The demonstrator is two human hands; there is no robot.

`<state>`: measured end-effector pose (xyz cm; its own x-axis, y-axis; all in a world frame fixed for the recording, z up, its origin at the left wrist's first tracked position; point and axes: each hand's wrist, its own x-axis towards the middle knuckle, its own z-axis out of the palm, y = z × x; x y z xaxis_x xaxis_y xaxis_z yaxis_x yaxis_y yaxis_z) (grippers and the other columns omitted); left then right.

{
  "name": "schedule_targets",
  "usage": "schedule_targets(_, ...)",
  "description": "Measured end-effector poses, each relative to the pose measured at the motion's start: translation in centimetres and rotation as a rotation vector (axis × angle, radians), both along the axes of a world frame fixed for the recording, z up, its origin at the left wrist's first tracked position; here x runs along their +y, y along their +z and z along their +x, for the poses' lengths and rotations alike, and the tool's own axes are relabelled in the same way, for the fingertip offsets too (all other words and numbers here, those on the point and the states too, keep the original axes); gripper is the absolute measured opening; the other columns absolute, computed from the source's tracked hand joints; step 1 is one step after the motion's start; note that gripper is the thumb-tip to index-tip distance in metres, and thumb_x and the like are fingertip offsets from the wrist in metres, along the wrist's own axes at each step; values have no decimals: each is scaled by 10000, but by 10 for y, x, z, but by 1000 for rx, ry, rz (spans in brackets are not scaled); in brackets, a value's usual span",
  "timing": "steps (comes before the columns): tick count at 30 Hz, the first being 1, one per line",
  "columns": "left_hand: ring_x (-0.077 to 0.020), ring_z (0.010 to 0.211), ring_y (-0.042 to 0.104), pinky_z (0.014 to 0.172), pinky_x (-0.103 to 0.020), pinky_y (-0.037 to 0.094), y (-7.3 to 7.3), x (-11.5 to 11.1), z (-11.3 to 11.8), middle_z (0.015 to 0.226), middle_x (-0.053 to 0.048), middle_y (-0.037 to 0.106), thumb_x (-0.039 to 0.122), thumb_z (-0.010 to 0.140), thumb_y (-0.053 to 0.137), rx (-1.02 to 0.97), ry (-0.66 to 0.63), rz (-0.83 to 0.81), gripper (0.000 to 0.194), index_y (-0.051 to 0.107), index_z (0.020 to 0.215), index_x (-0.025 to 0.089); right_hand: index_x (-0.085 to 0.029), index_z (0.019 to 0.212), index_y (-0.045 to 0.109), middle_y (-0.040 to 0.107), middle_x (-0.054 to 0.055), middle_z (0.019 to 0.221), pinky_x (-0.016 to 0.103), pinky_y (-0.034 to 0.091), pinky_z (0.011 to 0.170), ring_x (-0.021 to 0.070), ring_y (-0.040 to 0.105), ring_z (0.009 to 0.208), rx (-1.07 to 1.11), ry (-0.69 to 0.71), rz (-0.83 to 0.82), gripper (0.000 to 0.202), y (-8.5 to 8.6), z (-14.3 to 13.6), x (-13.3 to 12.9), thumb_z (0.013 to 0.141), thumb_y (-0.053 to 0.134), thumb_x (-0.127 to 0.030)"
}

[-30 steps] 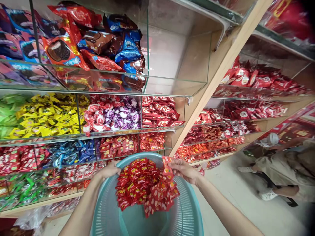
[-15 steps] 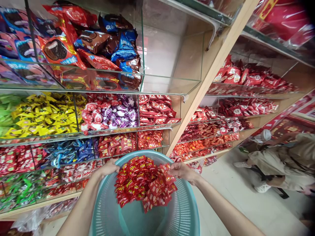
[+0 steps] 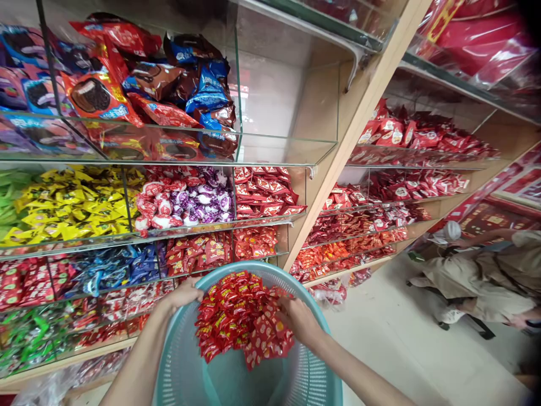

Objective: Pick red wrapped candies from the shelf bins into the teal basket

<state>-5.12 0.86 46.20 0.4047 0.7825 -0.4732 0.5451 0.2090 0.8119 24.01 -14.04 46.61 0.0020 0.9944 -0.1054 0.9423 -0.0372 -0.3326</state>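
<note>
A round teal plastic basket with perforated sides is at the bottom centre. Red candy packets with yellow print lie in it, beside darker red packets with pale spots. My left hand is closed on the basket's left rim. Inside the right part of the basket, my right hand touches the spotted packets at their right edge, its fingers curled and partly hidden; whether it grips one is unclear.
Glass-fronted shelves hold yellow candies, purple-wrapped candies and large biscuit packs. A slanting wooden upright divides them from more shelves of red packets. A person in pale clothes is at the right.
My right hand has left the basket's right rim and moved inward to the spotted packets. My left hand stays at the rim. The person at the right has shifted slightly.
</note>
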Motion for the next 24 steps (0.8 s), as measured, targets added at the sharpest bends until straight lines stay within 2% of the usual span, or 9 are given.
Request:
schedule_targets(7, -84, 380, 383, 363, -182, 314, 0, 0, 0, 457, 76, 427, 122, 458, 433, 2, 1, 16, 251, 480, 699, 174, -202, 850, 511, 569, 56, 910, 242, 357, 557, 165, 579, 720, -159, 56, 15, 154, 12, -17, -9, 850, 359, -226)
schedule_targets(9, -81, 398, 381, 370, -175, 305, 3, -1, 1, 461, 77, 424, 116, 448, 436, 10, 2, 35, 237, 480, 675, 170, -216, 882, 515, 558, 52, 939, 242, 373, 571, 181, 574, 772, -152, 102, 29, 128, 14, -21, -12, 822, 434, -294)
schedule_targets(12, -84, 409, 385, 374, -176, 303, 6, -2, 2, 468, 76, 432, 115, 441, 432, 13, 10, 28, 257, 484, 687, 168, -233, 970, 507, 535, 61, 1010, 244, 392, 612, 211, 549, 876, -156, 146, 37, 260, 12, -25, -17, 730, 570, -308)
schedule_targets(16, -85, 379, 374, 365, -183, 302, 5, -2, 2, 451, 81, 423, 112, 444, 423, -2, 14, -8, 296, 486, 726, 173, -218, 918, 519, 551, 48, 943, 240, 377, 560, 180, 563, 744, -58, 123, 92, 223, 13, -20, -12, 733, 553, -338)
schedule_targets(18, -84, 376, 375, 364, -184, 305, 3, -2, 0, 455, 82, 421, 112, 449, 424, -17, 9, -7, 288, 485, 723, 174, -203, 840, 529, 565, 34, 860, 239, 371, 559, 159, 549, 686, 81, 83, 187, 195, 17, -15, 6, 764, 500, -380)
schedule_targets(20, -83, 381, 379, 369, -186, 315, 1, -2, -1, 469, 79, 427, 113, 454, 425, -35, 5, 5, 281, 490, 721, 171, -188, 763, 538, 572, 20, 750, 235, 375, 586, 142, 532, 662, 287, -11, 270, 212, 23, -10, 38, 781, 468, -387)
schedule_targets(22, -81, 380, 371, 371, -187, 318, -3, -2, -3, 472, 79, 425, 113, 459, 425, -40, -1, 11, 289, 505, 732, 169, -174, 712, 546, 573, 9, 669, 216, 380, 574, 124, 521, 625, 560, -196, 278, 206, 25, -7, 80, 742, 522, -377)
schedule_targets(23, -79, 377, 363, 368, -187, 314, -5, -1, -3, 469, 80, 420, 113, 460, 424, -38, -2, 11, 297, 511, 739, 167, -167, 656, 538, 566, 3, 616, 205, 378, 538, 116, 513, 581, 707, -366, 220, 204, 25, -6, 103, 699, 574, -364)
schedule_targets(24, -78, 375, 354, 366, -187, 308, -7, -1, -4, 467, 80, 414, 113, 461, 423, -38, -1, 9, 302, 517, 744, 165, -162, 639, 533, 561, 3, 583, 200, 372, 487, 108, 503, 528, 749, -431, 186, 215, 24, -6, 124, 702, 569, -364)
